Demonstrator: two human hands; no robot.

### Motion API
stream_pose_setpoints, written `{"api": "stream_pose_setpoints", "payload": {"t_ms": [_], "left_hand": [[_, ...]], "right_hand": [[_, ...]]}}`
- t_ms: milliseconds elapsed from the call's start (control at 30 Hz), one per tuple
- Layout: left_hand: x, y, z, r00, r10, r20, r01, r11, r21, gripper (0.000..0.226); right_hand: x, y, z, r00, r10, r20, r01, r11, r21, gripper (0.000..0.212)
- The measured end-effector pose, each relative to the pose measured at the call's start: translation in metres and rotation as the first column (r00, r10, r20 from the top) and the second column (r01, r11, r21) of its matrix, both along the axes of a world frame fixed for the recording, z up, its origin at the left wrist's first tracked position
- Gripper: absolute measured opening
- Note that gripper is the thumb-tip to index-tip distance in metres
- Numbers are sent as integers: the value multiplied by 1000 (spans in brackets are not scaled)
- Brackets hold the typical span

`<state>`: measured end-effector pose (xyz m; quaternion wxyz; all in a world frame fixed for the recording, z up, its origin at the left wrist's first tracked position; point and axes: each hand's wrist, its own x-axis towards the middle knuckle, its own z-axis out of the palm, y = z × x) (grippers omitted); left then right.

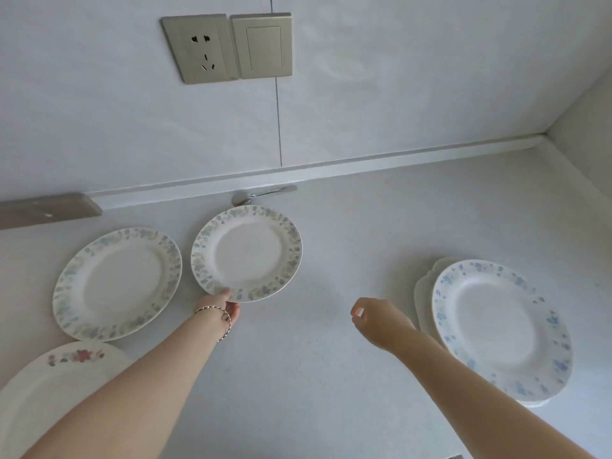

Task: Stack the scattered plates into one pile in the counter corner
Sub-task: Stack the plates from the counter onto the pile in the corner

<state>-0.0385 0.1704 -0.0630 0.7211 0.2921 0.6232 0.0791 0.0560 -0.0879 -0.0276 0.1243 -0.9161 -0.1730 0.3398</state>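
Note:
My left hand grips the near rim of a white plate with a pale floral border, thumb on top and fingers under it, its near edge raised off the counter. A larger plate of the same pattern lies flat to its left. At the bottom left, a white plate with a pink flower motif is partly hidden by my forearm. On the right, a blue-flowered plate rests on top of a white scalloped plate. My right hand hovers left of that pile, fingers loosely curled, holding nothing.
A metal spoon lies against the backsplash behind the held plate. A brownish flat block sits at the far left. The wall carries a socket and a switch. The counter corner is at the far right.

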Motion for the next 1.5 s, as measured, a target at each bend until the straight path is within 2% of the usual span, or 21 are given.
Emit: {"api": "stream_pose_setpoints", "payload": {"t_ms": [67, 167, 300, 433, 600, 767, 1000, 1233, 1333, 1500], "left_hand": [[2, 0, -2, 1000, -1, -25, 3, 998, 69, 20], [3, -5, 5, 997, -76, -26, 80, 983, 167, 30], [-8, -20, 22, 983, -174, -60, 183, 958, 221, 29], [-8, -55, 46, 937, -345, -49, 345, 897, 278, 25], [14, -133, 71, 829, -552, 88, 524, 822, 225, 22], [42, -221, 74, 727, -675, 127, 646, 735, 207, 26], [72, -303, 65, 674, -734, 85, 718, 678, 161, 28], [86, -327, 50, 649, -761, -4, 748, 636, 190, 29], [88, -324, 45, 567, -816, -117, 809, 523, 270, 21], [94, -320, 44, 327, -878, -351, 930, 232, 284, 18]], "right_hand": [[0, -8, 0, 999, -36, 6, 36, 999, 14, 26], [-3, -26, 3, 996, -82, 47, 81, 997, 19, 30], [-4, -60, 9, 983, -163, 89, 159, 986, 50, 31], [0, -108, 18, 943, -319, 94, 311, 946, 87, 27], [3, -192, 21, 866, -485, 122, 476, 875, 91, 23], [-4, -257, 23, 802, -577, 155, 571, 817, 84, 26], [-6, -304, 22, 765, -623, 164, 621, 781, 69, 29], [-3, -317, 20, 723, -667, 181, 667, 742, 70, 30], [0, -317, 22, 725, -662, 190, 664, 745, 65, 31], [7, -314, 30, 728, -648, 224, 647, 757, 87, 30]]}}
